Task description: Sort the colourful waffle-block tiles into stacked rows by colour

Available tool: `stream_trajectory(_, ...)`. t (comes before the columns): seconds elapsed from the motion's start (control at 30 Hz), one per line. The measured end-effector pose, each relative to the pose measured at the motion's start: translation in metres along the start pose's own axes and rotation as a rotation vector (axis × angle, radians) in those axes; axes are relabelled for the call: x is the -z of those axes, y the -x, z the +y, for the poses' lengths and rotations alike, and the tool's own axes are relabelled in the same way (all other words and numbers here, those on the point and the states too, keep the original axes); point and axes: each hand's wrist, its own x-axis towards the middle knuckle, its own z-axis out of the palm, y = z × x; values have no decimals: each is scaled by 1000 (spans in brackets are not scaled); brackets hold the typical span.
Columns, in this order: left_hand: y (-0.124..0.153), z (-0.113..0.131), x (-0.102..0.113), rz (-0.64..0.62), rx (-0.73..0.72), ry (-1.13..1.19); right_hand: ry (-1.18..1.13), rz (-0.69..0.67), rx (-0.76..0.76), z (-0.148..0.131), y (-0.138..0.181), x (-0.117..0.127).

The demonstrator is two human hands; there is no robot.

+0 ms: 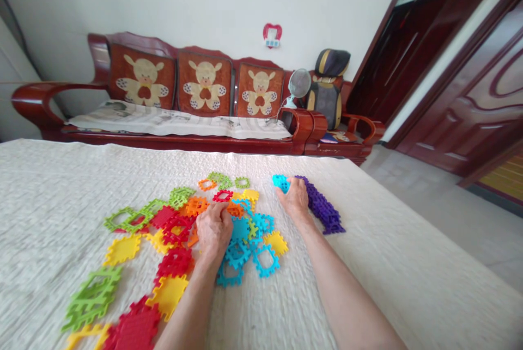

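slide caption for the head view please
Left hand among colourful notched pieces on a pale cloth, right hand grasping light-blue pieces beside a purple row.

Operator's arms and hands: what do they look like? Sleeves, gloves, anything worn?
Bare human hands, no gloves: left hand, right hand. Left forearm and right forearm are uncovered as far as the frame shows; no sleeves in view. No watch, bracelet, cables or markings visible. Rings: too blurred to tell.
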Motion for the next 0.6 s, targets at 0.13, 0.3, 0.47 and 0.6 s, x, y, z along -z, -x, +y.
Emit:
stream_trajectory(0.13,-1,-1,-1,-10,-6,-4,17,-30,-19,4,-1,-3)
stream_trajectory(0.3,-1,-3,-2,-2,-7,0,11,-42,-34,7,0,-7)
stream_trajectory(0.47,0,-1,0,5,4,-10,0,-55,-47,5,1,-7)
stream_trajectory(0.6,0,2,2,-3,22,-8,-24,-8,-29,-4,3,2)
